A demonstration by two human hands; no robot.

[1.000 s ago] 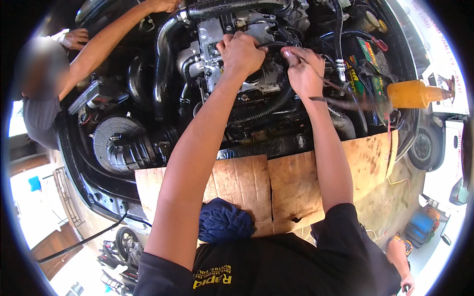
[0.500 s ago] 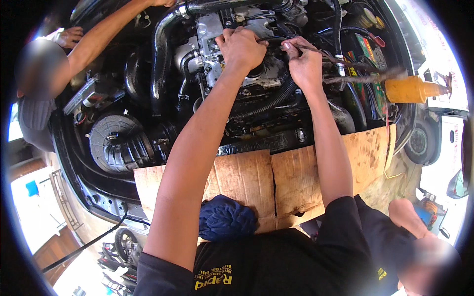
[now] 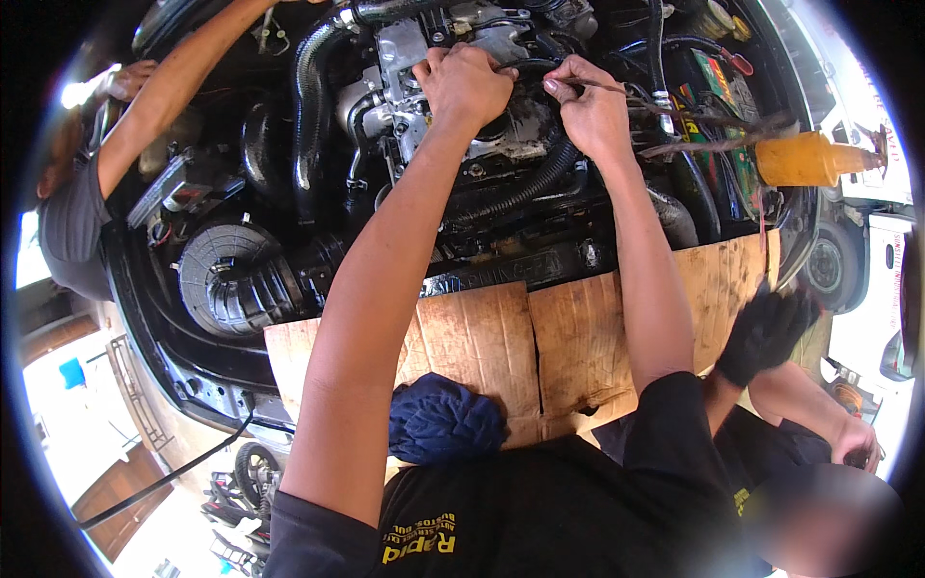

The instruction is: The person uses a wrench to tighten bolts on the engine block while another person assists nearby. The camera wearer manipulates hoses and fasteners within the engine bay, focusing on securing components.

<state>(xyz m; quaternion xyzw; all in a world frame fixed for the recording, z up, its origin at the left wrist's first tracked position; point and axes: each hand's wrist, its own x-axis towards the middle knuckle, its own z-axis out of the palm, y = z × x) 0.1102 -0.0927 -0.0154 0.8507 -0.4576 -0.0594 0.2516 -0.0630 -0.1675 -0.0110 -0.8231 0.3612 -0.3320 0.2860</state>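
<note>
Over the engine (image 3: 511,144), my left hand (image 3: 467,89) is closed with its fingers bent down at the metal top. What lies under its fingertips is hidden. Just to the right, my right hand (image 3: 593,114) pinches a thin dark cable (image 3: 708,118) between thumb and fingers. Its dark, frayed-looking strands trail off to the right, towards a yellow-orange plastic cylinder (image 3: 809,160). A short black hose (image 3: 533,65) arcs between my two hands. Below them runs a ribbed black hose (image 3: 520,197).
Stained cardboard (image 3: 472,337) covers the near edge of the engine bay, with a dark blue cloth (image 3: 446,419) on it. A round air filter housing (image 3: 231,279) sits at left, a battery (image 3: 727,91) at right. Co-workers' arms show: a bare arm (image 3: 183,82) at left, a black-gloved hand (image 3: 766,332) at right.
My hands stay in nearly the same place. The left co-worker's arm and body have shifted. At right, a co-worker's black-gloved hand has come up over the cardboard's edge.
</note>
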